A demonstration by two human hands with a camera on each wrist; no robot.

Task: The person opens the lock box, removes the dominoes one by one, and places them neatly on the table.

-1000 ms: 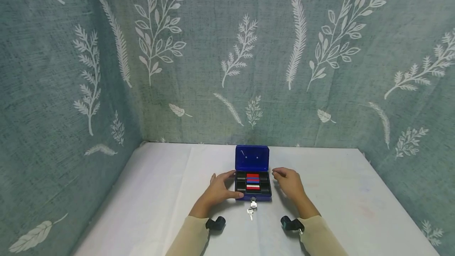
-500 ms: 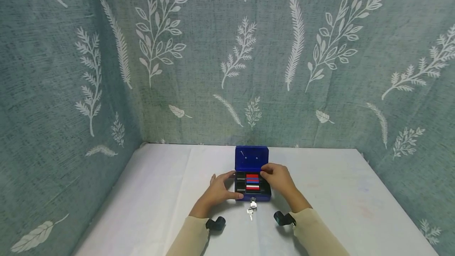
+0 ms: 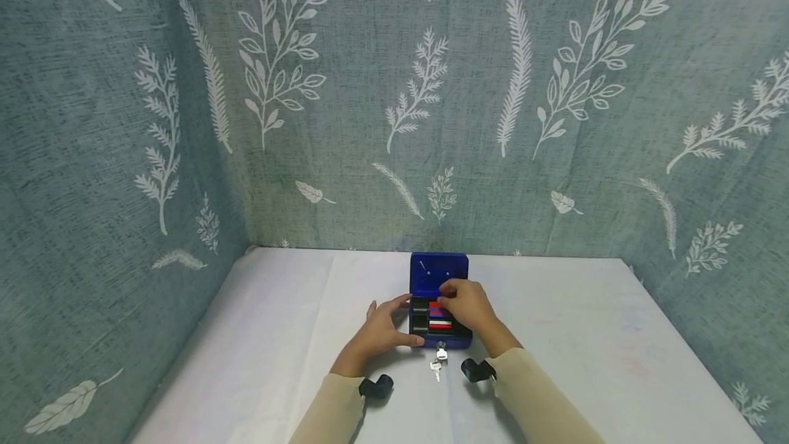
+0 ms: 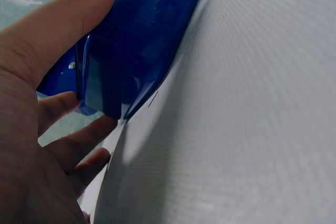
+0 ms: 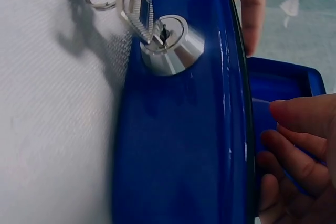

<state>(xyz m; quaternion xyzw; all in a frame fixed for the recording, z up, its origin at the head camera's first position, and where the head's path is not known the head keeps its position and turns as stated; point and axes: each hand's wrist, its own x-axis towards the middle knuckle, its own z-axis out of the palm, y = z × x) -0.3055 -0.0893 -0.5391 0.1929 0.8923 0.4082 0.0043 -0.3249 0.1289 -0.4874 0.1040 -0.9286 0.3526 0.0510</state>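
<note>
Left hand (image 3: 377,334) spread wide, gripping blue box (image 5: 178,119) at nine o'clock | right hand (image 3: 470,308) half-curled, one o'clock, hold hidden, can't tell | coloured strips (image 3: 437,314) part-covered!

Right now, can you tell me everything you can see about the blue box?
The blue box looks like shiny painted metal. It sits on the white tabletop with its lid standing open at the back. Inside, a black tray has compartments, with red, blue and white pieces in the middle. A round silver lock on the front has a key at it. The left hand grips its left side; whether the right hand, above it, touches is unclear.
</note>
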